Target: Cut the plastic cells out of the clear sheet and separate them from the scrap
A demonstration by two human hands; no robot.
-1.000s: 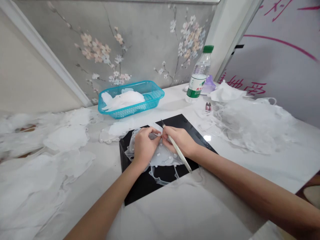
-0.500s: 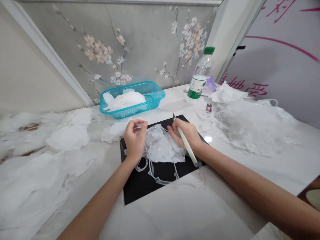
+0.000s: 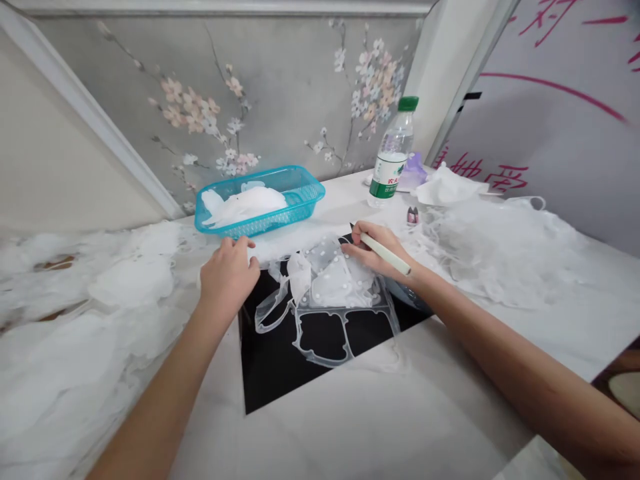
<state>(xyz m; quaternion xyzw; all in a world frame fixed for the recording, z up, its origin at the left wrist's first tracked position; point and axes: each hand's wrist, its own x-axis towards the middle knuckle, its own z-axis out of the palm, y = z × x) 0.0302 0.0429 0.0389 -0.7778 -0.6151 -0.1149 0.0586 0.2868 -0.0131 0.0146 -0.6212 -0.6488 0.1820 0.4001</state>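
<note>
Translucent dotted film lies on black mat.

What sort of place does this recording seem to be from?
Probably a small, home-style workroom for handwork, though that's a judgement. The right hand holds a white-handled craft knife above a black board, piles of sheer white material cover the marble-look counter, and floral wallpaper lines the wall.

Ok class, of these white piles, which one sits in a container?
The pile in the turquoise plastic basket; the others lie loose on the marble counter.
</note>
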